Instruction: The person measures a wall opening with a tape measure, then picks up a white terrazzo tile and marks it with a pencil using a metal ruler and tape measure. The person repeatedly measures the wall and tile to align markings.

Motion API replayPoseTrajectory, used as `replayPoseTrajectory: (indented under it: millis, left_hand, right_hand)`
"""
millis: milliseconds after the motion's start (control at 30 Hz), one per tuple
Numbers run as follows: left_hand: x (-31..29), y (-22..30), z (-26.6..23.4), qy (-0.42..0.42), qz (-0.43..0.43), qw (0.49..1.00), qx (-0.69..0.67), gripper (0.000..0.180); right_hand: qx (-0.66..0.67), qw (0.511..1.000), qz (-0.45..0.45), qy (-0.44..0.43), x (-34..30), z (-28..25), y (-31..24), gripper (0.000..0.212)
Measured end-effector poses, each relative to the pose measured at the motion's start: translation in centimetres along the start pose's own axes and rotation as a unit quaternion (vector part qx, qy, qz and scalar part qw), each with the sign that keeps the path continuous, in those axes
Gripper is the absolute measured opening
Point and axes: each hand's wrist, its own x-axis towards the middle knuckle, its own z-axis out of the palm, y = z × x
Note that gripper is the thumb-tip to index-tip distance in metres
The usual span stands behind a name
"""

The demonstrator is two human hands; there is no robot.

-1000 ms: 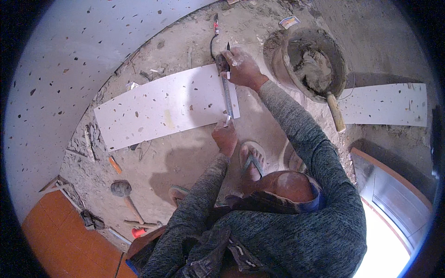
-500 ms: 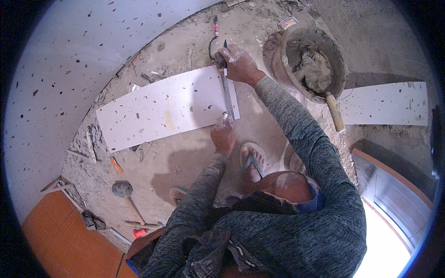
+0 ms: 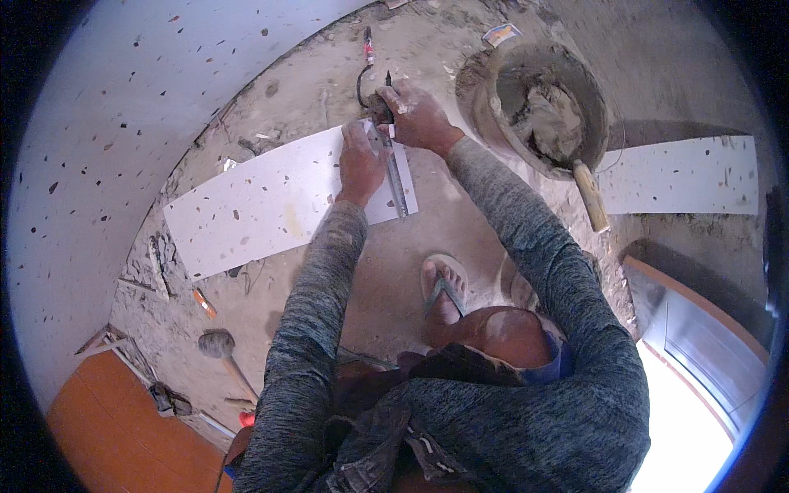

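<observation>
A white speckled slab (image 3: 246, 205) lies across the dusty ground in front of me. A tape measure (image 3: 396, 177) has its blade drawn out across the slab near its right end. Its dark case is at the slab's far edge, partly covered by my hands. My right hand (image 3: 421, 119) is closed around the case, with a dark pointed pencil or marker (image 3: 389, 80) sticking up from it. My left hand (image 3: 362, 164) rests on the slab, its fingers closed at the tape beside the case; their exact grip is partly hidden.
A mortar bucket (image 3: 546, 107) with a wooden-handled tool (image 3: 590, 197) stands at right, next to another speckled slab (image 3: 682, 177). A mallet (image 3: 218, 345) and an orange cutter (image 3: 205, 303) lie at left. A red-and-black stick-like item (image 3: 368, 49) lies beyond the tape. A speckled panel (image 3: 107, 148) rises at left.
My left hand has left the near end of the tape blade and moved away from me to the case. My right hand stays there with the pencil or marker.
</observation>
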Motion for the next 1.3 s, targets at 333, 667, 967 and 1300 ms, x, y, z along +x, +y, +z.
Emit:
replayPoseTrajectory:
  millis: [333,667,967,1300]
  left_hand:
    - [4.5,0.4,0.1,-0.037,-0.046,0.998,-0.027,0.041]
    - [5.2,-1.2,0.9,-0.011,-0.026,1.0,-0.011,0.054]
    - [5.2,-0.8,0.9,-0.064,-0.073,0.995,-0.017,0.061]
    - [5.0,-0.5,1.1,-0.016,-0.044,0.998,-0.049,0.049]
  right_hand:
    - [0.011,0.999,-0.001,0.048,0.4,0.4,0.4,0.058]
    - [0.381,0.885,0.228,0.142,-7.4,2.9,-0.8,0.039]
    - [0.473,0.794,0.354,0.143,-12.0,5.9,-3.8,0.02]
    - [0.421,0.807,0.389,0.141,-12.2,7.7,-4.3,0.016]
